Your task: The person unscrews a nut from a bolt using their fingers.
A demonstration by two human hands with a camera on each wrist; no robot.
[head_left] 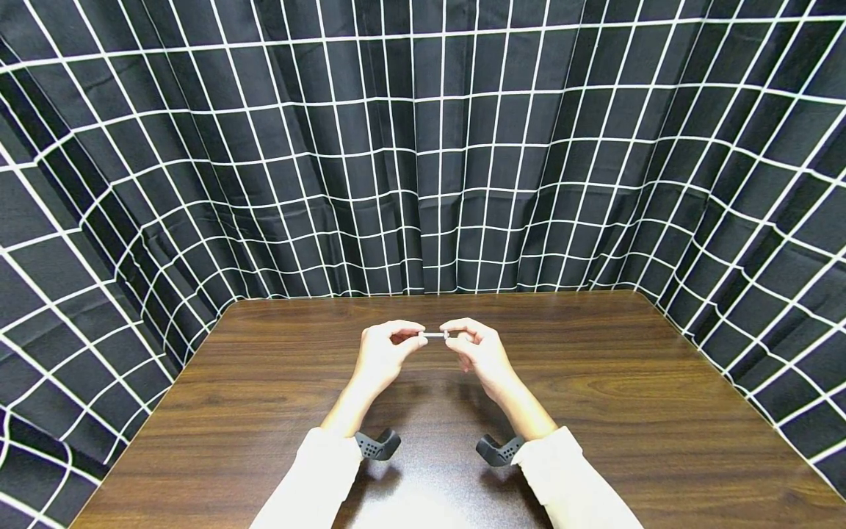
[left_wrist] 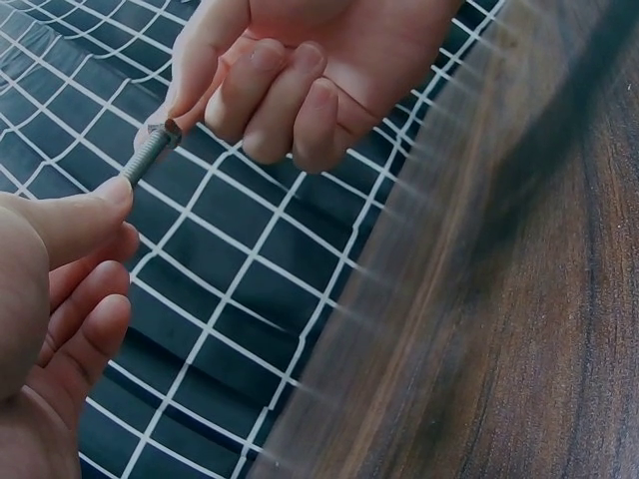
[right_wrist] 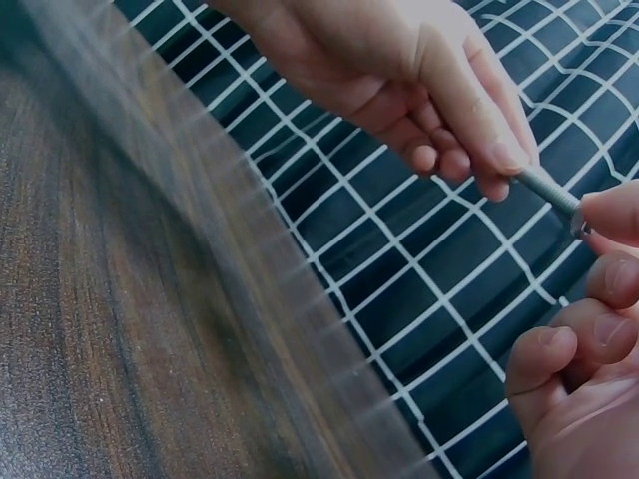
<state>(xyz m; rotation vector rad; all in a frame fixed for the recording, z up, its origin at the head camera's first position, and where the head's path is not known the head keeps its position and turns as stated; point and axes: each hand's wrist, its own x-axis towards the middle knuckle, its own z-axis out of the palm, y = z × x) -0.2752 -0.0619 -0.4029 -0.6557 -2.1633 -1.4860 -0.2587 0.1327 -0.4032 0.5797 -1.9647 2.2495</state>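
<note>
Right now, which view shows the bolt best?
The left wrist view: the bolt shows its thread and wider end. The right wrist view shows its shaft, end partly behind the right hand; the head view, only a tiny pale bar.

Dark curtain (head_left: 456, 121), near-black w/ thin white grid lines, hangs across the back & along both sides, its vert. folds bending the lines. In front, a brown wood-grain table (head_left: 251, 375) spans the lower part, grain running L to R, far edge right by the curtain. Bright light shows as a white glare patch (head_left: 410, 508) on its glossy top, btm ctr.
</note>
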